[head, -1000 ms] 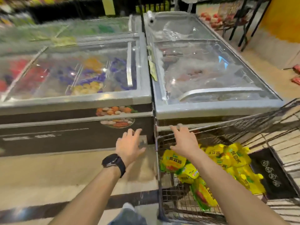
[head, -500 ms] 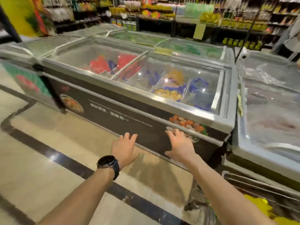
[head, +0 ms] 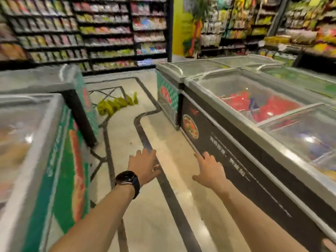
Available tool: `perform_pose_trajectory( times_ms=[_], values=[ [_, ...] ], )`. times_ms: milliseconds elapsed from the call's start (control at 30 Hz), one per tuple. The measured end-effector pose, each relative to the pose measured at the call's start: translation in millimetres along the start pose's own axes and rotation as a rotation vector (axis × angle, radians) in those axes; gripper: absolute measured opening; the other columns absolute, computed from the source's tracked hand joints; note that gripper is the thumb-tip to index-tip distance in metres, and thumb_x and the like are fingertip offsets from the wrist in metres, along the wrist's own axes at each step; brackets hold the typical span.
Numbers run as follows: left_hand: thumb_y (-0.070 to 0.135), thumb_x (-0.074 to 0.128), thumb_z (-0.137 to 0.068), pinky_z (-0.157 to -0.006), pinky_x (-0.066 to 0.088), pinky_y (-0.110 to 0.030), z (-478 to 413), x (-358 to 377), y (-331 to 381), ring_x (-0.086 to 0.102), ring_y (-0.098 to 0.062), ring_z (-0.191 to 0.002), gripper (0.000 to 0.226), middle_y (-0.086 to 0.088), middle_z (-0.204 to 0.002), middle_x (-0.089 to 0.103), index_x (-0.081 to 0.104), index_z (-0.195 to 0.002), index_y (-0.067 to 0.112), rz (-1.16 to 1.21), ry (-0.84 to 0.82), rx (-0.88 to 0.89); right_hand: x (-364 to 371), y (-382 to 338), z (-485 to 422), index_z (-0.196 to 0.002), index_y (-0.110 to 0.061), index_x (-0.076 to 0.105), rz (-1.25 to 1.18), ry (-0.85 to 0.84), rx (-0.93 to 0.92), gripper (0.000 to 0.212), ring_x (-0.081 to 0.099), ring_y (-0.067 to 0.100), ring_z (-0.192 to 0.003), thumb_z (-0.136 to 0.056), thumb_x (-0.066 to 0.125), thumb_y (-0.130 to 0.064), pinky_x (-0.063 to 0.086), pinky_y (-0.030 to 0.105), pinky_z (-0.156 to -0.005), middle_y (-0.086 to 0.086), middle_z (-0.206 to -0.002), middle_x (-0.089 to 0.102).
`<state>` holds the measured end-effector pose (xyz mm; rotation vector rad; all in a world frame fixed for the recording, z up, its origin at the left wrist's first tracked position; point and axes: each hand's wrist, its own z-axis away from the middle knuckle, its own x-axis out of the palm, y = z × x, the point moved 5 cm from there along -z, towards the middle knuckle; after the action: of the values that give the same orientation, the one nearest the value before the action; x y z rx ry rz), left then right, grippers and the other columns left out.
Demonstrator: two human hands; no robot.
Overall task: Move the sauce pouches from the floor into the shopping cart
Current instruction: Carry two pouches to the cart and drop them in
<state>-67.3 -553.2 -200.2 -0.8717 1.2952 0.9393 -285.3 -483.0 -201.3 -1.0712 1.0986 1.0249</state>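
Note:
Several yellow-green sauce pouches [head: 116, 104] lie in a row on the tiled floor far down the aisle, beside the corner of the left freezer. My left hand [head: 144, 165], with a black watch on its wrist, is held out in front of me, fingers apart and holding nothing. My right hand [head: 210, 170] is stretched out beside it, also open with nothing in it, close to the dark front of the right freezer. Both hands are well short of the pouches. The shopping cart is out of view.
A chest freezer [head: 41, 142] with a green front stands on the left. A row of glass-topped freezers [head: 258, 113] runs along the right. The aisle floor [head: 160, 206] between them leads to the pouches. Stocked shelves [head: 91, 33] line the back.
The view has swung left, away from the cart and its pouches, past the freezers and down the aisle. The pouches on the floor have come into sight. Both hands stay open.

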Motion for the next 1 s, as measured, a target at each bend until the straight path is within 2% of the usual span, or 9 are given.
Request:
perform_pose_trajectory(
  times_ms=[100,233,533,733,900,1000],
  values=[
    [0.060,0.055,-0.089,-0.097,0.046,-0.049,-21,0,-51,0.050,-0.033,-0.122,0.070,-0.009,-0.138,0.046,0.032,-0.145,0.025,-0.030,-0.015,-0.116,-2,-35,-58,-0.145,-0.027,0.029,-0.012,0.001,-0.104,0.080,0.046,0.027,-0.123,-0.079,0.070,-0.043,0.050,0.044,-0.093,0.004,-0.136,0.042],
    [0.060,0.053,-0.090,-0.100,0.043,-0.050,-66,5,-91,0.047,-0.034,-0.124,0.072,-0.009,-0.138,0.045,0.029,-0.147,0.023,-0.090,-0.053,-0.201,10,-57,-137,-0.143,-0.027,0.030,-0.049,-0.084,-0.171,0.080,0.046,0.027,-0.122,-0.077,0.070,-0.046,0.049,0.041,-0.094,0.004,-0.137,0.041],
    [0.060,0.051,-0.090,-0.102,0.042,-0.049,-236,5,-117,0.045,-0.030,-0.129,0.073,-0.006,-0.140,0.045,0.027,-0.149,0.025,-0.058,-0.121,-0.353,17,-27,-335,-0.146,-0.030,0.026,-0.075,-0.154,-0.200,0.079,0.044,0.026,-0.127,-0.080,0.066,-0.050,0.047,0.039,-0.098,0.003,-0.146,0.036],
    [0.060,0.051,-0.090,-0.100,0.045,-0.046,-336,-6,-136,0.049,-0.029,-0.126,0.071,-0.006,-0.139,0.047,0.028,-0.148,0.025,-0.011,-0.107,-0.392,-1,-29,-454,-0.146,-0.031,0.027,-0.099,-0.172,-0.223,0.078,0.043,0.025,-0.130,-0.081,0.067,-0.045,0.047,0.040,-0.101,0.002,-0.146,0.038],
    [0.060,0.052,-0.091,-0.098,0.048,-0.043,-422,-2,-183,0.050,-0.028,-0.126,0.071,-0.006,-0.139,0.048,0.029,-0.148,0.024,-0.006,-0.128,-0.431,-16,-59,-555,-0.143,-0.029,0.031,-0.082,-0.150,-0.269,0.076,0.046,0.024,-0.125,-0.079,0.069,-0.044,0.048,0.038,-0.099,0.003,-0.137,0.043],
    [0.060,0.052,-0.091,-0.099,0.048,-0.042,-491,2,-216,0.050,-0.027,-0.126,0.071,-0.005,-0.140,0.047,0.029,-0.149,0.026,0.008,-0.130,-0.435,-24,-78,-621,-0.144,-0.028,0.029,-0.058,-0.153,-0.272,0.076,0.045,0.026,-0.126,-0.081,0.068,-0.042,0.047,0.040,-0.099,0.004,-0.139,0.042]
  ],
)
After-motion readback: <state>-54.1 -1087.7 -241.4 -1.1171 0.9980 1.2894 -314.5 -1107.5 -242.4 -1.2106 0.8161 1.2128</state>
